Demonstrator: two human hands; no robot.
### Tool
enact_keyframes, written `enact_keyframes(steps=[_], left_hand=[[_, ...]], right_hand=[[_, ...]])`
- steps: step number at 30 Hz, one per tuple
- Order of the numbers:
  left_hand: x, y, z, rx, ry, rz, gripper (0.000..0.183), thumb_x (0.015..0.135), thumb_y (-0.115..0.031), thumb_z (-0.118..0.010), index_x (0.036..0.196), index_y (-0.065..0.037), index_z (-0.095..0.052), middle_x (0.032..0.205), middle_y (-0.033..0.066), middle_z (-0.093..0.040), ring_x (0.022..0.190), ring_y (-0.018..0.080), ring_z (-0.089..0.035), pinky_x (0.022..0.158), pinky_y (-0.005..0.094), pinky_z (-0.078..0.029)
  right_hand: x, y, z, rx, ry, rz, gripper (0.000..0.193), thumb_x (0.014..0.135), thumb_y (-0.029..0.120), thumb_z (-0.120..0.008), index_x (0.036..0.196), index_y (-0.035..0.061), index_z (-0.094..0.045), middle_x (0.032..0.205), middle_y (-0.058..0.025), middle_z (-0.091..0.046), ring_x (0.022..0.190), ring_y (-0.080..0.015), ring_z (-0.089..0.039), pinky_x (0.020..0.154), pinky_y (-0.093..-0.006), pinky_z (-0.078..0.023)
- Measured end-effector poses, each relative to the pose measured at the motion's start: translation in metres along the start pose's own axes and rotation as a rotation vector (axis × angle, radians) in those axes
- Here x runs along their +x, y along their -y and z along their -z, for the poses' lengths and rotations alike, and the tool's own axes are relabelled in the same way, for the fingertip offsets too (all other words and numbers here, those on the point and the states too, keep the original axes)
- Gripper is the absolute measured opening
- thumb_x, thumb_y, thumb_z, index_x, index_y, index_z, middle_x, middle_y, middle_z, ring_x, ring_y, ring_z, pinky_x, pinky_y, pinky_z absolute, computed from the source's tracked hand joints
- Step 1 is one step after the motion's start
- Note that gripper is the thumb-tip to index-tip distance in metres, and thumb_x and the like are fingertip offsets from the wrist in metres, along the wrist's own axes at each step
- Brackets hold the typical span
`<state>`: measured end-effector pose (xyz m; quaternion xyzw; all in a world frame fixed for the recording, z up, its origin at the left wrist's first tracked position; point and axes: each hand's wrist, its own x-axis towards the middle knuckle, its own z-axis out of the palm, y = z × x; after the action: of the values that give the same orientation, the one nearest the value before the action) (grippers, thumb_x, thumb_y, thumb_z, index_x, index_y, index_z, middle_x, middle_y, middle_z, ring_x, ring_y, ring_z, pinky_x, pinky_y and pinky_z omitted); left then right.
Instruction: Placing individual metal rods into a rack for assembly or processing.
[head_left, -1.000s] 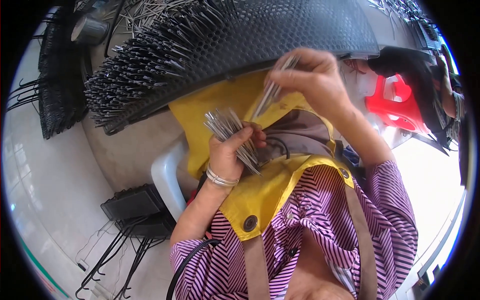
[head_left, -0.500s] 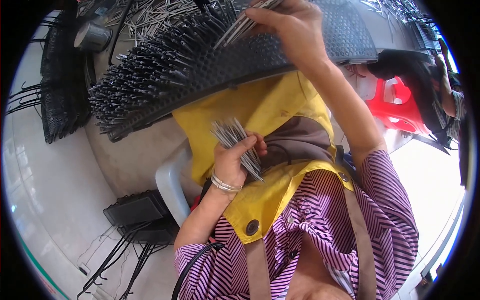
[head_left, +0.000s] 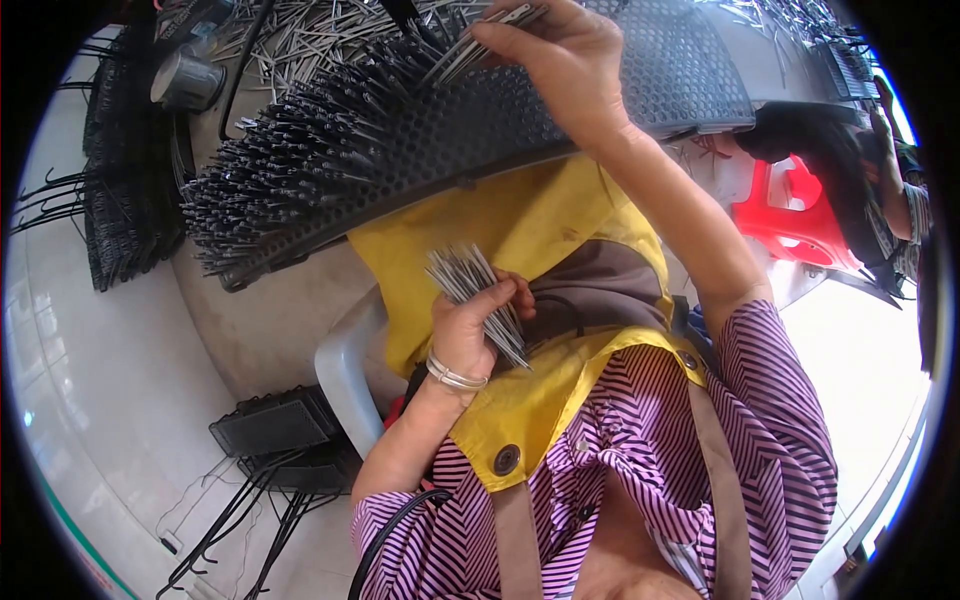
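My left hand [head_left: 470, 322] is closed around a bundle of thin metal rods [head_left: 462, 272], held over my yellow apron [head_left: 490, 225]. Up at the rack, my right hand [head_left: 578, 68] pinches a few slim metal rods [head_left: 470, 48] between thumb and fingers, slanting down to the left. Their lower ends are at the edge of the standing rods; whether they sit in holes I cannot tell. The black perforated rack [head_left: 600, 95] spans in front of me. Dark rods [head_left: 290, 165] stand densely in its left part, while bare holes show on its right.
Loose metal rods [head_left: 310, 40] lie heaped behind the rack, with a metal can [head_left: 188, 80] at the far left. Black racks with hooks [head_left: 125, 180] lean by the left wall; others [head_left: 275, 425] stand lower left. A red stool [head_left: 795, 220] and another person's arm [head_left: 895, 200] are right.
My right hand has moved slightly left along the rack with its rods, which now fan out less. The left hand keeps its bundle in nearly the same place.
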<state>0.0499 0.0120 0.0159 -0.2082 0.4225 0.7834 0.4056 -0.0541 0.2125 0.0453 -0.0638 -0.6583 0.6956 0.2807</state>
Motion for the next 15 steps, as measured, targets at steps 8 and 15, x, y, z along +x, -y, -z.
enact_keyframes(steps=[8,15], left_hand=[[0.001,0.0,0.001,-0.005,-0.008,0.005,0.009,0.074,0.002,-0.057,0.082,0.004,-0.053,0.072,0.0147,-0.059,0.063,0.0229,-0.058,0.057,0.0315,-0.049],[0.0,0.0,0.0,0.004,-0.014,0.014,0.008,0.075,0.002,-0.056,0.082,0.003,-0.053,0.071,0.0142,-0.058,0.063,0.0224,-0.058,0.056,0.0311,-0.049]], right_hand=[[0.0,0.004,0.0,-0.073,0.028,0.027,0.007,0.074,-0.002,-0.064,0.08,-0.0003,-0.06,0.062,0.0008,-0.057,0.054,-0.002,-0.048,0.049,-0.017,-0.04],[0.001,0.001,-0.003,-0.091,0.065,0.055,0.008,0.074,-0.002,-0.063,0.08,-0.0001,-0.058,0.061,0.0005,-0.056,0.055,-0.0019,-0.047,0.048,-0.0175,-0.038]])
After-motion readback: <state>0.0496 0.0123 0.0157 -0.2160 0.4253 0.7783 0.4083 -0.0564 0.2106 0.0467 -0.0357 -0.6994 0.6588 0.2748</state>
